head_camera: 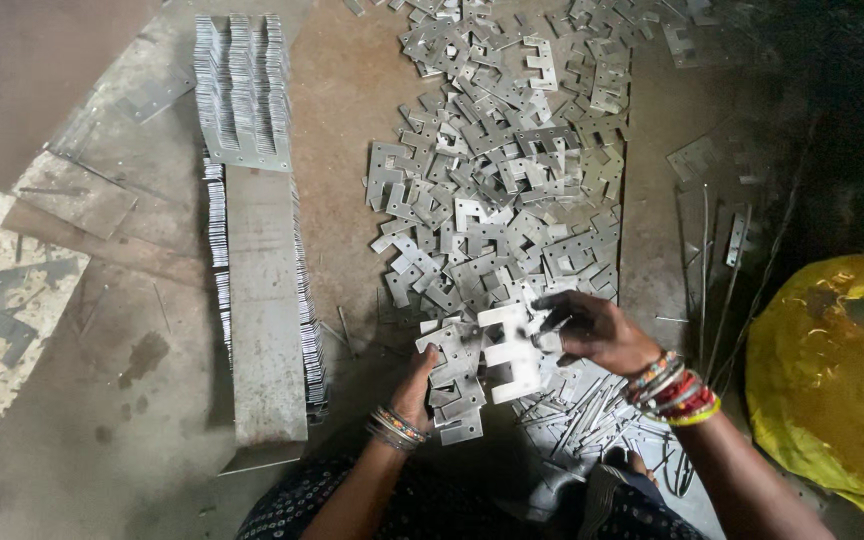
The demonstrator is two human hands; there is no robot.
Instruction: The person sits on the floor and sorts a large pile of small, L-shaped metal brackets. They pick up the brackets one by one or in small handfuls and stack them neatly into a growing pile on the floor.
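Down near the lower edge, the left hand (420, 372) grips a fanned stack of E-shaped metal plates (492, 358) from below, while the right hand (592, 328) pinches the top plate's upper edge with closed fingers. Just beyond them a loose heap of plates (512, 180) spreads to the far edge, leaving little bare floor ahead. Thin metal rods (577, 412) lie scattered under the right wrist. To the left, a long metal channel (264, 300) bears plates ranked on edge (244, 85), with open, stained floor (102, 400) beyond it. At the right edge a yellow sack (832, 370) holds a few more plates, crowding that side.
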